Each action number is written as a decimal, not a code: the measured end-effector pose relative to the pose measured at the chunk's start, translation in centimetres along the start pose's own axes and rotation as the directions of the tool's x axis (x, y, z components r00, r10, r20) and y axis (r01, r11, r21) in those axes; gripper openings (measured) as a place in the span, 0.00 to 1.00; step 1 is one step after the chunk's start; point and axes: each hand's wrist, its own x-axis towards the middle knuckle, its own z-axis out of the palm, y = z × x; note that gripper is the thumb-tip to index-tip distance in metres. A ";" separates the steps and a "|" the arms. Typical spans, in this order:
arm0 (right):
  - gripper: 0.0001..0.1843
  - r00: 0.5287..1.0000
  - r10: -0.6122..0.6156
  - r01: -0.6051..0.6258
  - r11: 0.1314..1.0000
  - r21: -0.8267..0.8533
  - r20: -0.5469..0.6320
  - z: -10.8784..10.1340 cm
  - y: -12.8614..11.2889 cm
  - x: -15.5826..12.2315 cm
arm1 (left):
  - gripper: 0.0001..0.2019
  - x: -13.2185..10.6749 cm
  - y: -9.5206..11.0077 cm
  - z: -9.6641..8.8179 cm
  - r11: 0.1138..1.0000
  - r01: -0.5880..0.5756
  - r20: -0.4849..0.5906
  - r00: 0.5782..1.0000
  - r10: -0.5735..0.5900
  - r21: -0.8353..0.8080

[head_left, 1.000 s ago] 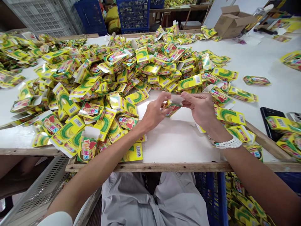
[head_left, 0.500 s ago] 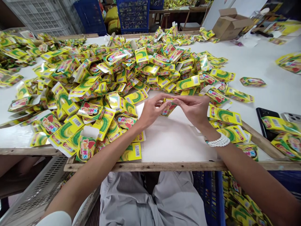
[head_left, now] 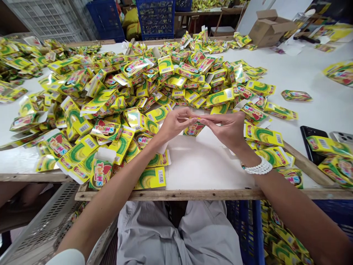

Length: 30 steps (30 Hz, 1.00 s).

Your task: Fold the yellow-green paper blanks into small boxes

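Between my hands is a small yellow and green candy box with red and pink print, held just above the white tabletop. My left hand pinches its upper edge from the left, fingers curled and thumb pressed in. From the right, my right hand grips the same upper edge, its fingers stretched flat together over the thumb. The fingers cover the box's top end. A large pile of similar boxes, some with open white flaps, lies beyond and left of my hands.
A wooden strip and a black phone lie at the right, with more boxes around them. A wooden edge borders the table in front of me. Below sit a blue crate and a grey crate. An open carton stands at the back right.
Both hands have shifted slightly left with the candy box. The fingers have closed more tightly over its upper edge, and the right fingers now lie flatter.
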 end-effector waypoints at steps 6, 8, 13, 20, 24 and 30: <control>0.02 0.998 -0.058 0.058 0.998 -0.021 0.008 0.1 0.2 -0.2 | 0.29 0.2 -0.5 -1.3 0.998 0.058 0.088 0.995 -0.055 -0.030; 0.03 0.994 -0.097 0.099 0.994 -0.047 0.040 0.0 0.5 -0.1 | 0.29 0.2 -0.8 -1.5 0.999 0.042 0.069 0.997 -0.040 -0.034; 0.03 0.968 -0.213 0.231 0.964 -0.134 0.134 -0.5 1.2 0.2 | 0.27 0.1 -1.3 -1.4 0.998 -0.041 -0.011 0.999 0.041 0.045; 0.08 0.860 -0.501 0.508 0.826 -0.245 0.095 0.1 2.7 0.2 | 0.26 0.2 -1.4 -2.0 0.992 -0.066 0.020 0.998 0.064 0.106; 0.07 0.866 -0.484 0.498 0.815 -0.298 0.125 0.2 1.9 0.2 | 0.23 0.2 -1.1 -2.6 0.984 -0.059 0.076 0.996 0.046 0.166; 0.08 0.956 -0.223 0.284 0.874 -0.395 0.193 -0.6 0.9 0.5 | 0.14 0.1 0.2 -2.2 0.929 -0.159 0.026 0.987 0.160 0.334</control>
